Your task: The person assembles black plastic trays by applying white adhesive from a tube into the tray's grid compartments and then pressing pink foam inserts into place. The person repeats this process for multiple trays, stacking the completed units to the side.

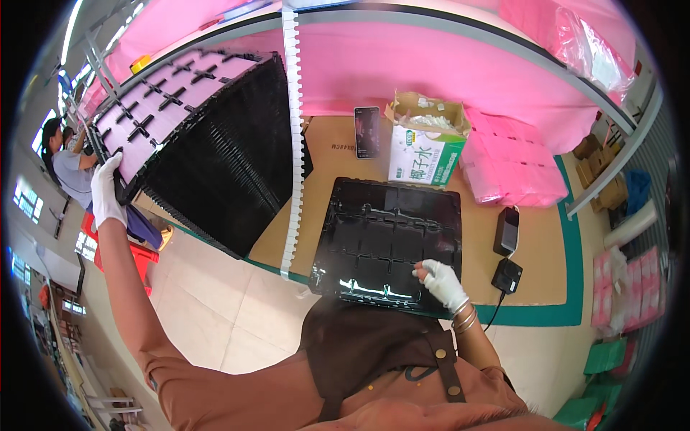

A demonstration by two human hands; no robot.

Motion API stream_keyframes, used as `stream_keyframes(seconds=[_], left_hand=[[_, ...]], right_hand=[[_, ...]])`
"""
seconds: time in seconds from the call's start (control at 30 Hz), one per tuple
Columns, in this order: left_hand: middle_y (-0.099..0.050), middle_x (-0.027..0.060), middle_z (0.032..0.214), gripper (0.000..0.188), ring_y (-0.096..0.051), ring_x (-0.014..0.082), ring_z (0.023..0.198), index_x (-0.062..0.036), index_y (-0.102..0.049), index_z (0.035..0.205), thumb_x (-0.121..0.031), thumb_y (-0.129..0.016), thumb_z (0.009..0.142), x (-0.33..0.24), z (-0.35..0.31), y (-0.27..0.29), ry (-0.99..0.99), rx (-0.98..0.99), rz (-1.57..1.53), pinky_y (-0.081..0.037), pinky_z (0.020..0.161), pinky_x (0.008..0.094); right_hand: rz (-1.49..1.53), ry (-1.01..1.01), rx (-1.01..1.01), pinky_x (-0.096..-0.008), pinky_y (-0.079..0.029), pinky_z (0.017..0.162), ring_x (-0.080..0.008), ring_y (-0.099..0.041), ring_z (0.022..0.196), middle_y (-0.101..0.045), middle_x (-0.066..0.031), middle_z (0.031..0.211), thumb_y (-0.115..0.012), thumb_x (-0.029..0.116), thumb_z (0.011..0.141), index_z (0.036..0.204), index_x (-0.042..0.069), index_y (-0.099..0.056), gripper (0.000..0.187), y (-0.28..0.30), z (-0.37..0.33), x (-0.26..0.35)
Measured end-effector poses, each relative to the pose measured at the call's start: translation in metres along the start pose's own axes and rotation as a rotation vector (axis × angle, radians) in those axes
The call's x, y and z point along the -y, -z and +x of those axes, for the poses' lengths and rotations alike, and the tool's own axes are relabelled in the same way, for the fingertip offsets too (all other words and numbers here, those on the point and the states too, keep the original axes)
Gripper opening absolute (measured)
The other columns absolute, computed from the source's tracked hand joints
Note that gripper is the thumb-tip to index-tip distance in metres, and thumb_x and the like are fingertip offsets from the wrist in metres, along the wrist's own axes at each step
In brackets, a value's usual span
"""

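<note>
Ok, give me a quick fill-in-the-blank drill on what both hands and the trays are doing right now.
1. The left hand grips the near edge of the top tray, whose pockets hold ____ sheets.
2. The right hand rests on the near edge of the single ____ tray lying flat on the bench.
3. Both hands wear ____ gloves.
4. An open carton stands just ____ the flat tray.

Missing words: pink; black; white; behind
</note>
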State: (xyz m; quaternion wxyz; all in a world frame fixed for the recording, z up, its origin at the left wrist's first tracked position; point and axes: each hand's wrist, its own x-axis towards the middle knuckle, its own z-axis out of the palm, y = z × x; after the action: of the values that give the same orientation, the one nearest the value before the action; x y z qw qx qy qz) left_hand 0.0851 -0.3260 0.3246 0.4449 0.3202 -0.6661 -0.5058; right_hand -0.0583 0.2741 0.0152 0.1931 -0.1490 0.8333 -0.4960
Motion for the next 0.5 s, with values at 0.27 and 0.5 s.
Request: stream_keyframes(seconds=[0.27, 0.5], left_hand=[[-0.061, -0.0033, 0.073, 0.018, -0.058, 0.0105, 0.059, -0.0136, -0.066, 0.091, -0.021, -0.075, 0.078, 0.02, 0.013, -0.042, 0.23, 0.037, -0.211, -0.05, 0.057, 0.0242], [-0.066, -0.0007, 0.076, 0.011, -0.062, 0.0135, 0.062, -0.014, -0.066, 0.092, -0.018, -0.07, 0.082, 0.024, 0.019, -0.029, 0.269, 0.063, -0.236, -0.053, 0.06, 0.0265]], right_hand=[[0.065, -0.016, 0.141, -0.032, -0.05, 0.085, -0.0187, -0.067, 0.091, -0.072, -0.0129, 0.096, -0.065, 0.022, 0.093, 0.113, 0.0, -0.067, 0.03, 0.003, -0.003, 0.031], [-0.015, 0.027, 0.219, -0.0316, -0.05, 0.083, -0.0189, -0.066, 0.088, -0.071, -0.0128, 0.094, -0.063, 0.021, 0.094, 0.112, 0.001, -0.066, 0.028, -0.01, 0.01, 0.057]])
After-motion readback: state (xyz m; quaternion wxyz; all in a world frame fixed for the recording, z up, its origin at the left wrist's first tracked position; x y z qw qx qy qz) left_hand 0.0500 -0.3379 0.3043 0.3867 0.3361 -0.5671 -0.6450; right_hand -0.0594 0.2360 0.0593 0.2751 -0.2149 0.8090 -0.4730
